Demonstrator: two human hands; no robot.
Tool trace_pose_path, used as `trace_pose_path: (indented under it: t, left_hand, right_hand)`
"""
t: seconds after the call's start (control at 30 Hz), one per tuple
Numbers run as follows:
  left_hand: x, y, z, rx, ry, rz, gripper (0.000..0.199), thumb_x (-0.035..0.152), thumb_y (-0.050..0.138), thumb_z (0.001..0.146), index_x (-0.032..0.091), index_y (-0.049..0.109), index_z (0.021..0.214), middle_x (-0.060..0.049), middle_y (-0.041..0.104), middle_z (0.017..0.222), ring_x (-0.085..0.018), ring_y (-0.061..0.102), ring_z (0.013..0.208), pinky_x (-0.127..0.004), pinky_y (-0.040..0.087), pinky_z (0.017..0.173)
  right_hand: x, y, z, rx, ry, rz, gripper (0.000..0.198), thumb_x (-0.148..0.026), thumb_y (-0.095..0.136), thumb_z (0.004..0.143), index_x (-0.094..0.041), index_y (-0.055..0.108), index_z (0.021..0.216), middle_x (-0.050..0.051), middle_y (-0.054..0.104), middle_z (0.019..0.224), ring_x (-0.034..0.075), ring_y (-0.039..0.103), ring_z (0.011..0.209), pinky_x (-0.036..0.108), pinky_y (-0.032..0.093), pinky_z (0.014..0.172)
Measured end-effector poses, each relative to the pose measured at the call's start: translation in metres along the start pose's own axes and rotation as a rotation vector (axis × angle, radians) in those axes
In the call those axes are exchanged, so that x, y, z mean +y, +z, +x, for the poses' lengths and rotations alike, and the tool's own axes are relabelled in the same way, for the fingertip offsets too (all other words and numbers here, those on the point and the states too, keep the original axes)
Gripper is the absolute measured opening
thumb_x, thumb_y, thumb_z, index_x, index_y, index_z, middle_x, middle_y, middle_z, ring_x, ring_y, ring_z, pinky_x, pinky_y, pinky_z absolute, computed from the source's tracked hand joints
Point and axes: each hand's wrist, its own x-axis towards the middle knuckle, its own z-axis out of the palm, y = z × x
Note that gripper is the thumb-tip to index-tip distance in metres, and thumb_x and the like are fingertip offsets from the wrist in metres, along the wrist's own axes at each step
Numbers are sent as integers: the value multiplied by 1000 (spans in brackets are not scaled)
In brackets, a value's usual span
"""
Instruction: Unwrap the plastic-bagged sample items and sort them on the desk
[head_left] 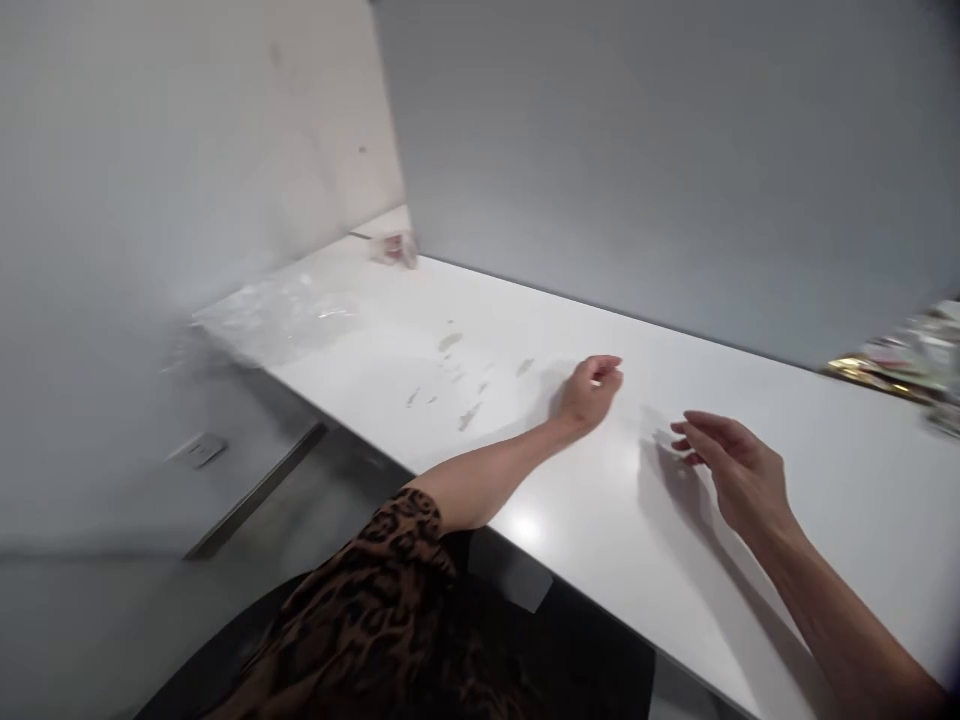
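Note:
My left hand (591,392) is just above the white table (517,310). Its fingers are curled in, thumb and fingertips drawn together, with a small gap showing through and nothing visible in them. To its right, my right hand (739,470) hovers over the tabletop, casting a shadow. Its fingers are slightly bent and apart from the thumb, holding nothing. Left of my left hand, several small grey-green marks or flat bits (469,415) are scattered on the surface; their kind is unclear.
Crumpled clear plastic (292,315) lies at the table's left end. A small blurred packet with red on it (394,248) sits in the back corner. Shiny packages, one gold-edged (874,378), lie at the far right. A grey partition (637,160) borders the back.

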Motion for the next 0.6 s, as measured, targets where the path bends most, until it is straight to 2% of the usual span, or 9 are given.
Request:
trace_pose_path:
  t: [0.13,0.27,0.33,0.43,0.5,0.6]
  left_hand:
    - [7,-16,3,106,184,124,23,19,65,96,21,70,118,-15,65,138,-27,59,130,-44,51,113]
    - [26,-59,17,194,287,307,26,19,64,96,22,71,122,-15,64,140,-28,54,140,-44,43,125]
    - [39,-95,34,275,268,442,29,18,64,96,23,70,124,-13,63,142,-28,54,141,-44,41,128]
    - [57,-159,69,437,164,638,38,15,65,95,24,68,131,-13,57,152,-29,53,145,-44,41,128]
    - [62,-203,94,540,96,736,44,15,65,96,23,63,139,-15,48,161,-30,48,153,-44,38,131]
    - [59,-262,127,626,74,801,54,13,63,97,20,53,150,-19,35,171,-29,36,163,-42,31,134]
  right_hand:
    - [-1,55,-32,-243,-48,-109,47,-68,82,77,-36,73,110,8,78,104,32,72,86,51,63,76]
    - [-5,99,-55,-422,-168,-293,52,-74,70,85,-31,73,114,9,76,98,26,70,76,43,63,70]
    - [-7,116,-64,-461,-257,-361,55,-74,63,90,-26,74,116,10,75,96,24,69,73,39,61,66]
    - [-6,131,-69,-451,-434,-394,55,-69,56,98,-20,75,116,13,77,103,23,71,79,35,61,69]
    - [0,133,-67,-450,-511,-416,48,-61,53,103,-21,75,117,12,78,108,21,73,82,31,61,69]
    - [11,126,-62,-481,-550,-469,33,-48,55,107,-26,74,122,7,78,113,18,77,88,24,63,73]
